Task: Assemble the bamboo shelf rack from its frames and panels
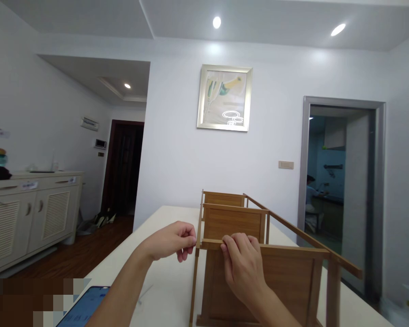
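A wooden frame rack [235, 222] with several upright panels stands on a white table [163, 281]. My right hand [241, 263] rests on the top edge of the nearest panel, fingers curled over its rail. My left hand [172, 240] is beside the rack's left side rail, thumb and fingertips pinched together at the joint where the nearest panel meets the rail. What the left fingers pinch, if anything, is too small to make out.
A phone [85, 306] with a lit screen lies on the table at lower left. A white sideboard [30, 209] stands along the left wall. A dark doorway is at the back left. Another person stands in the room beyond the right doorway [327, 190].
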`<state>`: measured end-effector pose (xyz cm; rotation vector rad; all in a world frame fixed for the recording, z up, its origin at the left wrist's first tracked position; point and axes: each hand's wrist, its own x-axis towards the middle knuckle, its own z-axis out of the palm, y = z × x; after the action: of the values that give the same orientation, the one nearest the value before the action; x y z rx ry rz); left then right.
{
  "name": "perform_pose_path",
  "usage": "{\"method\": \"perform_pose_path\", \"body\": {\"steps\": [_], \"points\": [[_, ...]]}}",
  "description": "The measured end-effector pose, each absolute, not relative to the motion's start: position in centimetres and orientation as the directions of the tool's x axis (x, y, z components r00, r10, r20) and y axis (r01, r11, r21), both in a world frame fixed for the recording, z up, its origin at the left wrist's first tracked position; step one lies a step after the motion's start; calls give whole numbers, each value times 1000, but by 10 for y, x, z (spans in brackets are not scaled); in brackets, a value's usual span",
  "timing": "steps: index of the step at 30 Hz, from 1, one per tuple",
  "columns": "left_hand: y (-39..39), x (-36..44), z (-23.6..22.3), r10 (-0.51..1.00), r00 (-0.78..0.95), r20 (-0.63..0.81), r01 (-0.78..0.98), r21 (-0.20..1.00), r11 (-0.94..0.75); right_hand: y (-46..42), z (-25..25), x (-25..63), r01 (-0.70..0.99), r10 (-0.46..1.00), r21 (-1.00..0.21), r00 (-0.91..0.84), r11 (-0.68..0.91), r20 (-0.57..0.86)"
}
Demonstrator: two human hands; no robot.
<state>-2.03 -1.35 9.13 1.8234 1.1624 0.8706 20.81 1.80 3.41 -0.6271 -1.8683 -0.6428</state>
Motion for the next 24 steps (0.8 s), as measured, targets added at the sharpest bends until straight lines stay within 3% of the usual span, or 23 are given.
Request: {"method": "perform_pose_path", "body": {"steps": [16, 24], "points": [[-6, -15, 80, 960, 243, 137, 521, 817, -248, 17, 38, 207, 648, 69, 169, -325, 743, 943], [-11, -15, 83, 951, 292, 99, 417, 882, -219, 18, 36, 207, 649, 80, 157, -320, 745, 944]]}}
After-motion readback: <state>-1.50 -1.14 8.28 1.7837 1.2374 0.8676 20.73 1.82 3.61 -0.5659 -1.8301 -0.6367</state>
